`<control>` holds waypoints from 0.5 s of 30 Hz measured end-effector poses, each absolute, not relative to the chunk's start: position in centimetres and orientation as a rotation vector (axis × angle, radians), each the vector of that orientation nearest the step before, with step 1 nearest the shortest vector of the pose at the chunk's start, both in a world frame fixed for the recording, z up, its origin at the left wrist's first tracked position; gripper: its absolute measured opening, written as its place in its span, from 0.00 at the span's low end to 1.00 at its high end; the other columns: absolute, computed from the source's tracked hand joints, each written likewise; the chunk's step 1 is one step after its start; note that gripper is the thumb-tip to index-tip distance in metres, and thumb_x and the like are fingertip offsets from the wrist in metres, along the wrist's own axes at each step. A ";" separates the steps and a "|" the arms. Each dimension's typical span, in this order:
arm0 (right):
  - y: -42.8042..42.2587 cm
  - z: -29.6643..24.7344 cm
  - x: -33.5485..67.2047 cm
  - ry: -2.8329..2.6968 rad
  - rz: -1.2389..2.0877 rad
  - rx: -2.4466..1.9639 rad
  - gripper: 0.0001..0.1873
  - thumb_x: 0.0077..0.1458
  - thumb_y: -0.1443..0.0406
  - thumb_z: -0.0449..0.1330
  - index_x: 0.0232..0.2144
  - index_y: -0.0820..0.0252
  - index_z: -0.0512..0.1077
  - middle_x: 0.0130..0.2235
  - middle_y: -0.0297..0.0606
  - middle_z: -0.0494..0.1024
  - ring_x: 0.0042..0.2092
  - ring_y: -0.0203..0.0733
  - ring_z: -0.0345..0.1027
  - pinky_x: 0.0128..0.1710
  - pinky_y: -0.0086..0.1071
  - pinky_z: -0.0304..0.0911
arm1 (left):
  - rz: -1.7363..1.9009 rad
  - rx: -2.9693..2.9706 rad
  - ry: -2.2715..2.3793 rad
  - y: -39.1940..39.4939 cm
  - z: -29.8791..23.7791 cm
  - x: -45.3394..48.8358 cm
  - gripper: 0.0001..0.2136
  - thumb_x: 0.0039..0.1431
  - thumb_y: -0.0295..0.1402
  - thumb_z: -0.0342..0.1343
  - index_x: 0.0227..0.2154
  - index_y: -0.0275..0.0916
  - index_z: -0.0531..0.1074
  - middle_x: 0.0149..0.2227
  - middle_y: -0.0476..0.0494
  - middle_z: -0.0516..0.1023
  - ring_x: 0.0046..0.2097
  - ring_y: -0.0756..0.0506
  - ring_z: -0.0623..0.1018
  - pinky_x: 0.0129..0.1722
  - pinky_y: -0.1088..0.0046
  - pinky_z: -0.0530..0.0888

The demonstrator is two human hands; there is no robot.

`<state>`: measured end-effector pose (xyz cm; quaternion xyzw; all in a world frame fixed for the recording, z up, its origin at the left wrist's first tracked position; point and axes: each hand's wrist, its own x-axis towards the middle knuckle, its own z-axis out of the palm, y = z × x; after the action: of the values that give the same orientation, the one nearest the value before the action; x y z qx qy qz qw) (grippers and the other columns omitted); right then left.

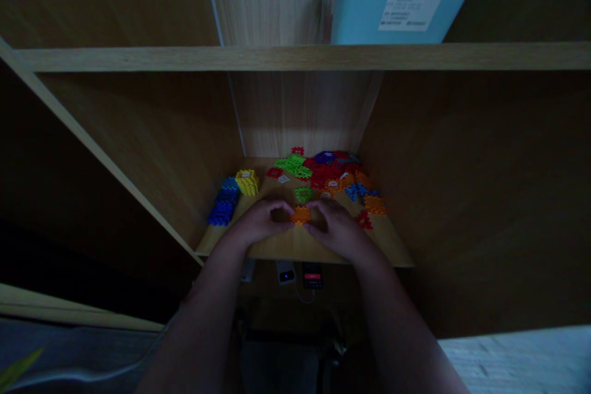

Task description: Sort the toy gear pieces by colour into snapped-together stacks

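Note:
Between my two hands sits an orange toothed plastic building piece (300, 215), low over the wooden shelf board. My left hand (268, 217) pinches its left edge with thumb and fingers, while my right hand (331, 221) grips the right edge the same way. Just behind it lies a green piece (303, 193). A stack of yellow pieces (248, 182) and stacks of blue pieces (223, 204) stand left of my left hand. Right of my right hand are a red triangular piece (364, 220) and an orange stack (374, 204).
A heap of red pieces (325, 173) lies at the back right, beside bright green pieces (294, 165). Side walls and an upper shelf edge (295, 58) enclose the space. A light blue bin (392, 0) stands above. Below the board is a phone (313, 275) with a cable.

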<state>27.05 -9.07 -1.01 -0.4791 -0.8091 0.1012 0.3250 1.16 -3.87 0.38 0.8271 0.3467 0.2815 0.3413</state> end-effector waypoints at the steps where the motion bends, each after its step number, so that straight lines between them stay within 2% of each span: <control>1: -9.1 -1.0 27.0 -2.120 0.265 -1.258 0.19 0.65 0.62 0.68 0.57 0.52 0.73 0.57 0.45 0.81 0.61 0.54 0.74 0.64 0.52 0.68 | 0.746 2.158 0.909 -4.0 0.5 1.2 0.13 0.60 0.36 0.70 0.46 0.43 0.81 0.49 0.46 0.85 0.51 0.41 0.82 0.55 0.63 0.75; 6: -9.2 -0.8 27.0 -2.091 0.240 -1.252 0.17 0.67 0.57 0.67 0.55 0.53 0.73 0.56 0.45 0.80 0.60 0.55 0.74 0.62 0.51 0.70 | 0.810 2.206 0.935 -4.2 0.6 1.4 0.21 0.56 0.41 0.75 0.50 0.44 0.79 0.52 0.45 0.84 0.55 0.38 0.81 0.59 0.60 0.75; 10: -8.9 -0.8 27.1 -1.983 0.147 -1.291 0.10 0.73 0.58 0.58 0.51 0.55 0.75 0.51 0.45 0.82 0.57 0.55 0.74 0.60 0.51 0.70 | 0.825 2.228 0.911 -4.3 0.3 2.0 0.21 0.57 0.41 0.74 0.51 0.44 0.78 0.53 0.44 0.84 0.56 0.38 0.81 0.59 0.60 0.75; 15: -8.5 -1.1 27.3 -1.931 0.089 -1.331 0.12 0.74 0.56 0.57 0.49 0.56 0.75 0.49 0.46 0.83 0.55 0.57 0.75 0.60 0.52 0.68 | 0.845 2.236 0.905 -4.3 0.1 2.4 0.21 0.58 0.39 0.73 0.53 0.44 0.77 0.54 0.44 0.83 0.56 0.39 0.81 0.60 0.60 0.75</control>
<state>27.33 -8.51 -1.15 -0.5229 -0.7586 0.0349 0.3871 2.40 -4.31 0.09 0.8376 0.3390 0.3164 0.2889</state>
